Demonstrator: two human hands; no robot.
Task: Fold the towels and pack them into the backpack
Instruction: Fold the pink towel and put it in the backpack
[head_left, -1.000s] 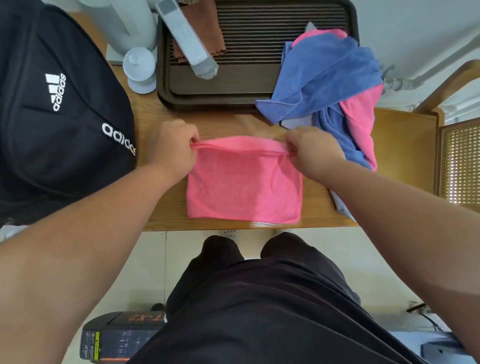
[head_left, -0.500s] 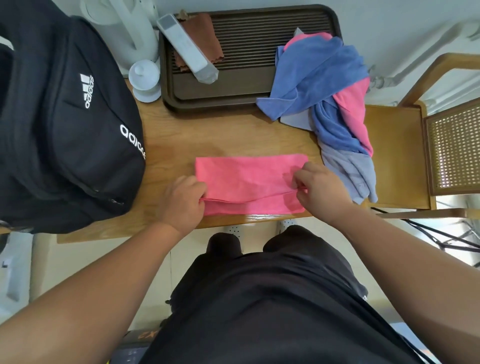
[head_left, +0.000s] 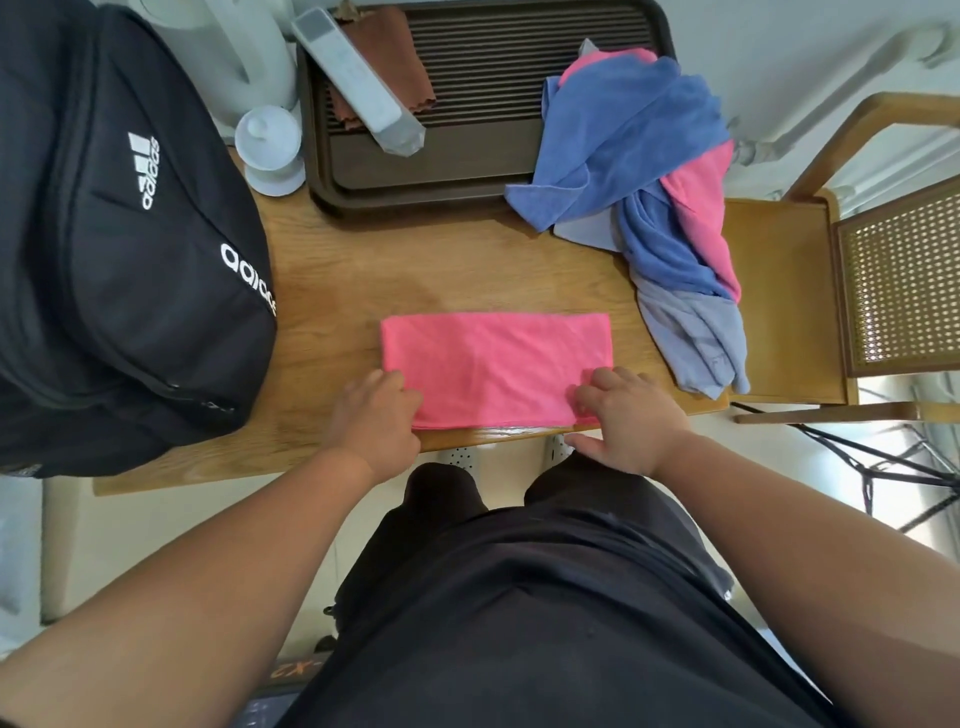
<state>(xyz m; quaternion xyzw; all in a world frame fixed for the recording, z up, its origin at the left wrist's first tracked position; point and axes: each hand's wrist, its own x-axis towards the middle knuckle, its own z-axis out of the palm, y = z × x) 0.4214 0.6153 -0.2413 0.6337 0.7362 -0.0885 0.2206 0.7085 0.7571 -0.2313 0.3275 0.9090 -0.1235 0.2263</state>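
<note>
Now, in the head view, the pink towel (head_left: 493, 364) is seen lying flat as a long strip along the near edge of the desk (head_left: 337, 291), about midway along it. A second ago it was held up by its far edge as a deeper piece. Half a second ago its near corners were being pinched. The fold has since been laid down.

The left hand (head_left: 374, 415) is placed at the towel's near left corner with its fingers bent. Whether the corner is pinched cannot be told, as the thumb is hidden. The right hand (head_left: 631, 421) is laid on the near right corner with its fingers fairly straight, and its thumb is held apart over the desk edge; nothing is gripped.

Counted, there are:
- One folded towel.
- One loose heap of towels (head_left: 649, 171) at the far right corner, in which blue, pink and grey cloth is seen. How many towels it holds cannot be told.
- One black backpack (head_left: 119, 260) at the left end.
- One dark tray (head_left: 441, 161) at the far edge.
- One brown cloth (head_left: 384, 57) on that tray.
- One small white cup (head_left: 269, 140) between backpack and tray.
- One chair (head_left: 904, 275) beyond the right edge.

The word "adidas" is printed twice in white on the backpack, once under a three-stripe logo.
</note>
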